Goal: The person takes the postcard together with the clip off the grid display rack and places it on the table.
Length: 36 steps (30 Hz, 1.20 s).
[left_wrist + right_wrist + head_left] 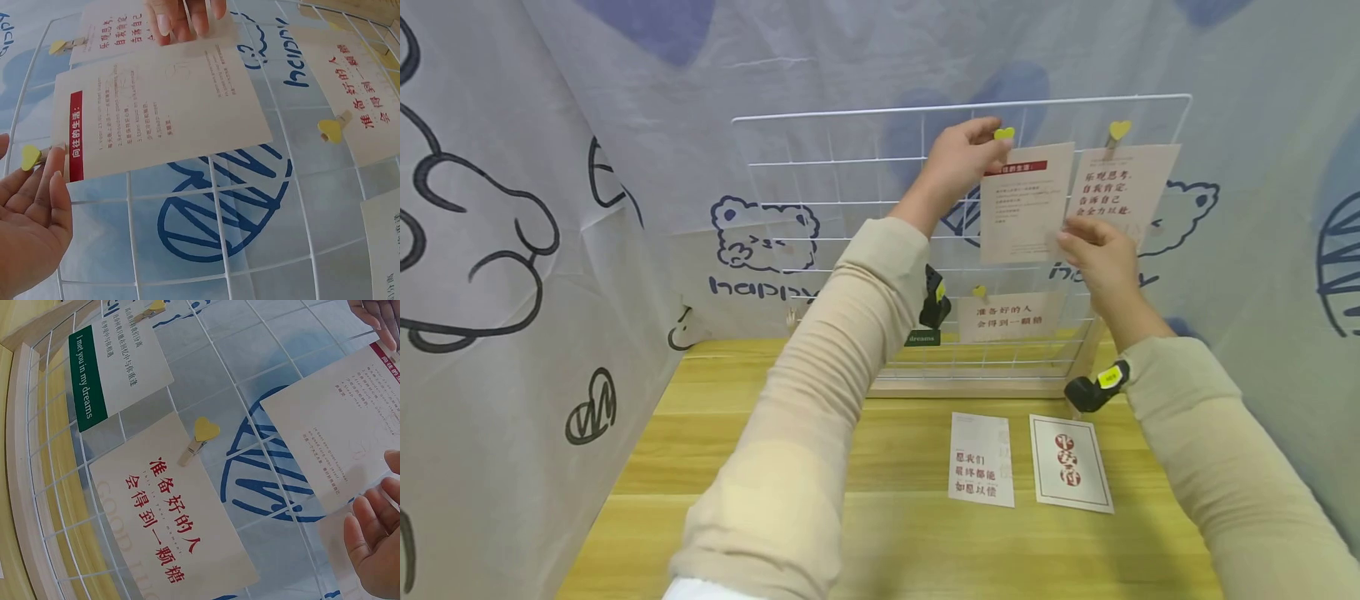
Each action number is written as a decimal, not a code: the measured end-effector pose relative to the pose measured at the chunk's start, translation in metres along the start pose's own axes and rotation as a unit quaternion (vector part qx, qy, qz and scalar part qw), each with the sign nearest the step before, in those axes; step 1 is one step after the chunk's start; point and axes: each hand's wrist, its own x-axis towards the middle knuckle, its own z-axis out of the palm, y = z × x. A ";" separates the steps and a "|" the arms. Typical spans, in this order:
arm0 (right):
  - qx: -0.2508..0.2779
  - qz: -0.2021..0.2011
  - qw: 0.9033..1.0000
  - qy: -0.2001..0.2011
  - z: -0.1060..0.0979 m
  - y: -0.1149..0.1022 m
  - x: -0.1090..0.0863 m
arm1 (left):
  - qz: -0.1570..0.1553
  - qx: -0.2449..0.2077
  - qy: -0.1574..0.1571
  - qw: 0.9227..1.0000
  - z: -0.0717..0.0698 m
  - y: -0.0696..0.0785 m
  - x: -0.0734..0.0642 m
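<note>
My left hand (964, 158) is at the upper left corner of a card with a red banner (1026, 208), thumb and fingers around a small yellow heart clip (1004, 133). In the left wrist view, that heart clip (31, 157) sits on the card's banner edge, with fingertips right beside it. My right hand (1101, 254) holds the same card by its lower right edge. Behind that hand, a card with red lettering (1123, 179) hangs from another yellow heart clip (1120, 130). Both cards are against a white wire grid (865, 158).
Lower on the grid hang a wide red-lettered card (1009, 318) and a card with a green band (87, 378). Two cards lie on the wooden table (715, 450): a red-lettered card (981, 462) and a bordered card (1071, 462). A printed cloth (647, 108) surrounds the table.
</note>
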 end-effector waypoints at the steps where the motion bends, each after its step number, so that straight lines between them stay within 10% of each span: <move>1: 0.000 0.005 1.000 -0.002 0.001 -0.001 0.000 | -0.001 0.007 0.001 1.000 -0.001 0.001 0.000; 8: -0.018 0.026 0.999 -0.009 0.005 -0.018 -0.008 | 0.000 0.089 0.016 0.996 -0.004 0.009 0.004; 21: -0.030 0.041 0.999 0.009 0.019 -0.125 -0.092 | -0.007 0.168 0.098 0.981 0.006 0.013 0.011; 36: 0.016 0.036 0.999 0.007 0.005 -0.012 -0.005 | 0.000 0.197 0.151 0.969 0.014 0.012 0.010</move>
